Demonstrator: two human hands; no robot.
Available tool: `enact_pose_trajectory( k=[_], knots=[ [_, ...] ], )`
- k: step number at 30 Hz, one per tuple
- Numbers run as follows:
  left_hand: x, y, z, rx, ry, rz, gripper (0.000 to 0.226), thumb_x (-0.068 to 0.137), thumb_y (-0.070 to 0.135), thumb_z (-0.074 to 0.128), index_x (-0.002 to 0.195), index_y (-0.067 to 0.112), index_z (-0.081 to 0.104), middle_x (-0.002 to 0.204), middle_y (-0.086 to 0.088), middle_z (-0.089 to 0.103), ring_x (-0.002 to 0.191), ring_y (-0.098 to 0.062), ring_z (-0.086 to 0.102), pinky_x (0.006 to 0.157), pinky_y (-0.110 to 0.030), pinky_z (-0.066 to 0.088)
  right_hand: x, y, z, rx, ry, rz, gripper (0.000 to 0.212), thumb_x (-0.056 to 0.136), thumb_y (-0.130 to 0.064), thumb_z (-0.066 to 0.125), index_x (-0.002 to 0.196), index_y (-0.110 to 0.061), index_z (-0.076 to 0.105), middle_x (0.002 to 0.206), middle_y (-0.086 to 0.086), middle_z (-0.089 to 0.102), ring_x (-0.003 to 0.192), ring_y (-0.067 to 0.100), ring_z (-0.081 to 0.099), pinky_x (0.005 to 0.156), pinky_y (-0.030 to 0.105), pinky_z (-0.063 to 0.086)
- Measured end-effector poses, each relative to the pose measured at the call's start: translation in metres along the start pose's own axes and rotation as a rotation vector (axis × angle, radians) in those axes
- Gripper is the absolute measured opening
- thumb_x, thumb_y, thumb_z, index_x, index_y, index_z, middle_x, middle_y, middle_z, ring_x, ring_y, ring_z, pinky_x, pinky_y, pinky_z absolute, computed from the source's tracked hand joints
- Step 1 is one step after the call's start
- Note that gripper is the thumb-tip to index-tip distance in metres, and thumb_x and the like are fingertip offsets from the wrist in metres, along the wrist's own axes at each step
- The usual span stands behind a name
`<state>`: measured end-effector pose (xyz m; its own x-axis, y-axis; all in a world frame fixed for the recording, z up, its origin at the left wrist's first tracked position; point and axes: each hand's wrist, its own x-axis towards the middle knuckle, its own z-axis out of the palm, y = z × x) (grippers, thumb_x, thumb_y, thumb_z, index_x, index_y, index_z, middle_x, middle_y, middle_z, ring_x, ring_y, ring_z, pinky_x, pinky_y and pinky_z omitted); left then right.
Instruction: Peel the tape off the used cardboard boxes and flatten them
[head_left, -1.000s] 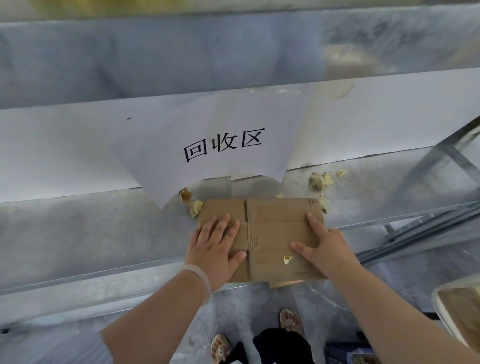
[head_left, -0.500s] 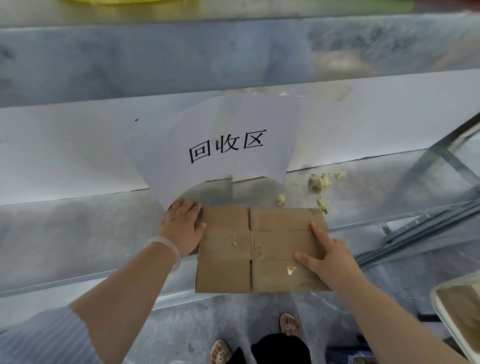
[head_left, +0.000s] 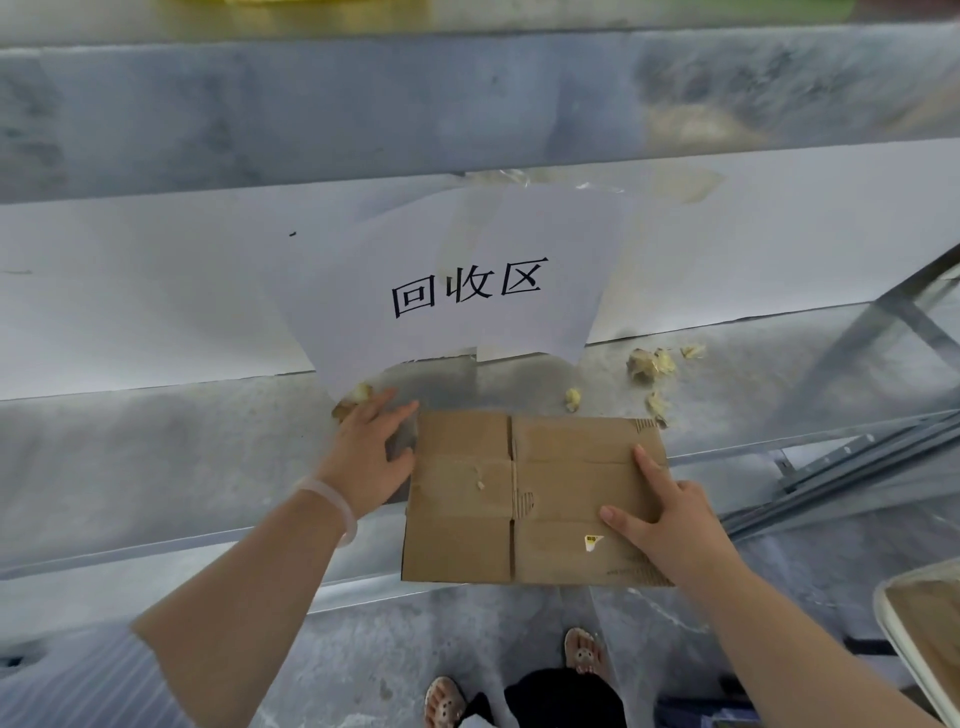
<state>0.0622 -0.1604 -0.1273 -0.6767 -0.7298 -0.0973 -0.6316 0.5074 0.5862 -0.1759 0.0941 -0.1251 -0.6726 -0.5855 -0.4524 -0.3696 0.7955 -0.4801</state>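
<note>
The grey counter (head_left: 156, 457) under the sign (head_left: 467, 332) holds tape scraps (head_left: 647, 364) and the flattened box (head_left: 467, 519), its near edge overhanging the front. Your right hand (head_left: 670, 525) presses flat on its right side, with no grip on it. Your left hand (head_left: 371, 452), also open, sits at the far left corner, perhaps touching a scrap. The box looks light and floppy at the creases, so take it by both side edges.
</note>
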Motion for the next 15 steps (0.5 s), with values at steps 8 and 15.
enact_pose_trajectory(
  k=[8,15],
  knots=[
    [-0.009,0.004,-0.011,-0.013,0.272,-0.078,0.026,0.086,-0.003,0.059,0.102,0.015,0.069,0.097,0.004,0.042,0.082,-0.011,0.045,0.077,-0.011,0.033,0.001,-0.004,0.001,-0.033,0.005,-0.015,0.093,0.079,-0.066,0.064,0.15,-0.052,0.006,0.13,0.004,0.036,0.099,0.018,0.047,0.08,0.032,0.047],
    [-0.003,0.001,-0.024,0.055,0.273,-0.159,0.017,0.092,0.026,0.059,0.107,0.021,0.065,0.097,-0.002,0.058,0.087,-0.021,0.055,0.08,-0.027,0.04,-0.001,-0.004,0.0,-0.022,0.003,-0.017,0.092,0.079,-0.064,0.064,0.15,-0.052,0.007,0.13,0.004,0.036,0.099,0.017,0.046,0.077,0.031,0.044]
  ],
)
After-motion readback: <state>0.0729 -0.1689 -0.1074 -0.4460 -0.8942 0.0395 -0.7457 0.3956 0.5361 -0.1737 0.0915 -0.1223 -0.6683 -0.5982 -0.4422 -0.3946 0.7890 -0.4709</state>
